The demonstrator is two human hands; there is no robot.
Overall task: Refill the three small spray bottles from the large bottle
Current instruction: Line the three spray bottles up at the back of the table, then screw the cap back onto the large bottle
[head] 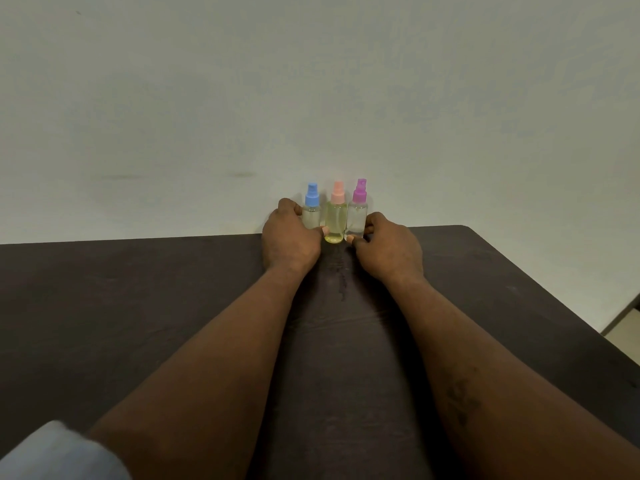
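- At the far edge of the surface (pixel 138 306), three small spray bottles stand upright in a tight row close to the wall (pixel 311 81). By cap colour they are the blue bottle (pixel 311 218), pink bottle (pixel 335 221) and purple bottle (pixel 357 218).
- Left hand (pixel 289 237): fingers and thumb are curled round the blue bottle, grasping its body.
- Right hand (pixel 389 251): fingers and thumb are curled round the purple bottle in the same way. The pink bottle stands between the two, ungripped.
- Contents: the pink bottle holds yellowish liquid almost to its shoulder. Levels in the other two cannot be told.
- Large bottle: not in view. All three caps are on, so pouring has probably not begun.
- Hazard 1: the bottles are slim and tall. Drawing the outer two away unevenly could tip the pink bottle, which is steadied only by its neighbours.
- Hazard 2: the row sits at the edge, so a forward push could send a bottle off it. Whether a gap lies behind is not discernible.
- Hazard 3: the narrow necks make a spill likely if the large bottle is tilted too fast.
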